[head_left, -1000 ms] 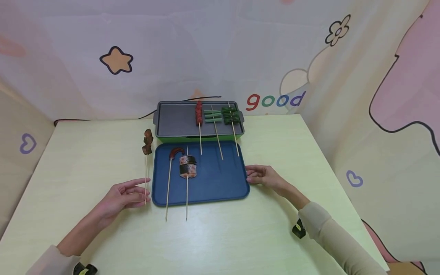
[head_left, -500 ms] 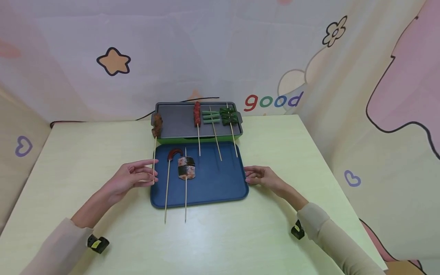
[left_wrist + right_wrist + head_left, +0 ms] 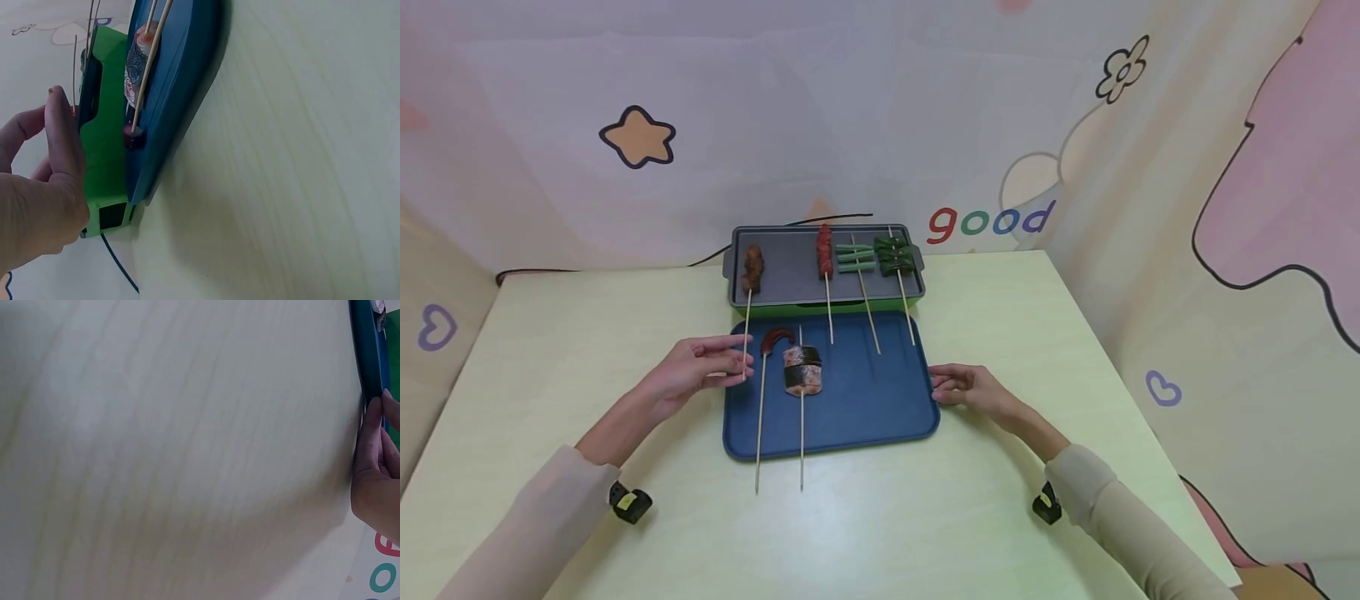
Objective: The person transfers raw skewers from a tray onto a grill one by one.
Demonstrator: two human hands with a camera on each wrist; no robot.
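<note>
My left hand pinches the wooden stick of a brown meat skewer; its meat is over the left end of the grill's dark plate. Whether the meat touches the plate I cannot tell. Below the grill lies a blue tray, carrying a curved sausage skewer and a pink skewer with dark bands. At the tray's right edge, my right hand grips the rim between thumb and fingers; the right wrist view shows those fingers at the rim.
Toward the grill's right lie a red skewer, a green stalk skewer and a leafy green skewer, their sticks reaching over the tray. A black cord runs from the green grill body. A patterned cloth hangs behind the table.
My left hand has moved up and right, carrying the brown meat skewer from left of the tray to over the grill. My right hand has stayed at the tray's edge.
</note>
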